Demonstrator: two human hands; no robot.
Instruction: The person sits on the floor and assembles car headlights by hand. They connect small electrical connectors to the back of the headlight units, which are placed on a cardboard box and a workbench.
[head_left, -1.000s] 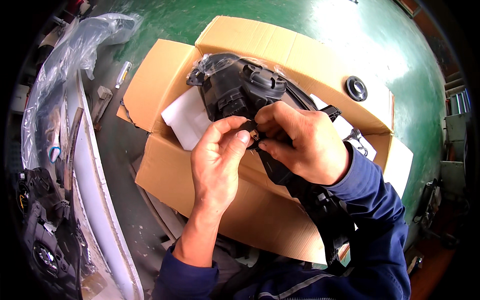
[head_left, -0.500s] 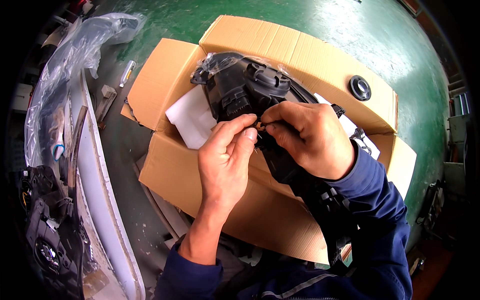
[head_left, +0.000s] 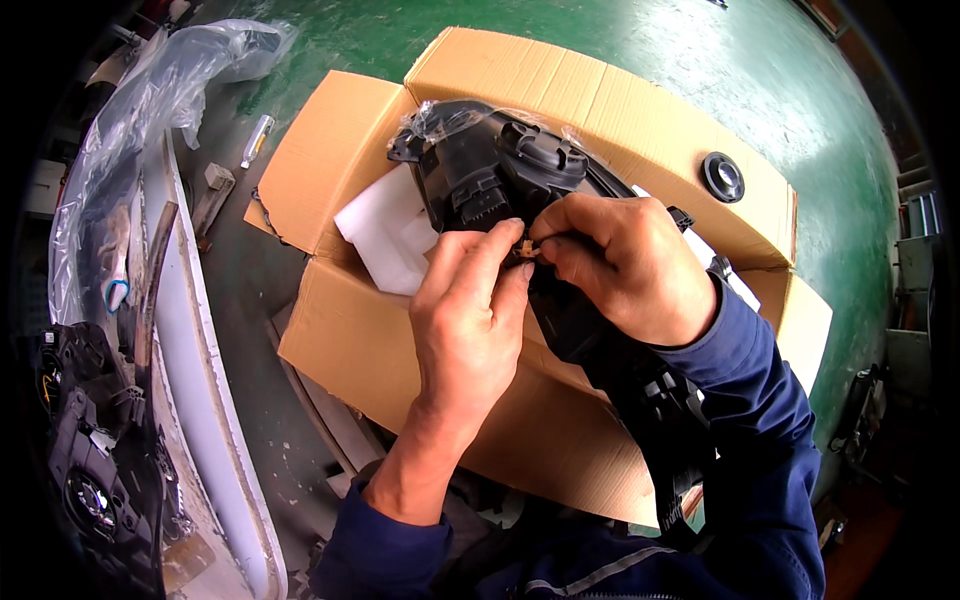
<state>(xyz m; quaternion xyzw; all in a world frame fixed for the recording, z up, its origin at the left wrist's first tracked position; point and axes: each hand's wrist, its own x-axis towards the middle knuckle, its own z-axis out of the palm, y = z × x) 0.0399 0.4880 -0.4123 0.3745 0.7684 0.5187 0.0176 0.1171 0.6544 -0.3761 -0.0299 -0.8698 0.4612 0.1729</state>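
A small orange-brown piece (head_left: 527,248) sits between the fingertips of both hands; it is too small to name its exact kind. My right hand (head_left: 632,268) pinches it from the right with thumb and forefinger. From the left, my left hand (head_left: 468,310) closes thumb and forefinger around its other side. Just beyond the fingers lies a black headlight housing (head_left: 470,165), back side up, with a round cap and scraps of clear film on it. My hands and right sleeve hide part of the housing.
The housing rests in an open cardboard box (head_left: 560,85) with white foam (head_left: 385,230). A round black cap (head_left: 722,177) lies on a flap. Left stand a long pale panel (head_left: 215,400), plastic wrap (head_left: 150,120) and another lamp (head_left: 100,450). A small tube (head_left: 257,141) is on the floor.
My left hand has shifted slightly right, and its forefinger and thumb sit a little farther apart around the small piece, which shows more plainly. The right hand stays nearly in place.
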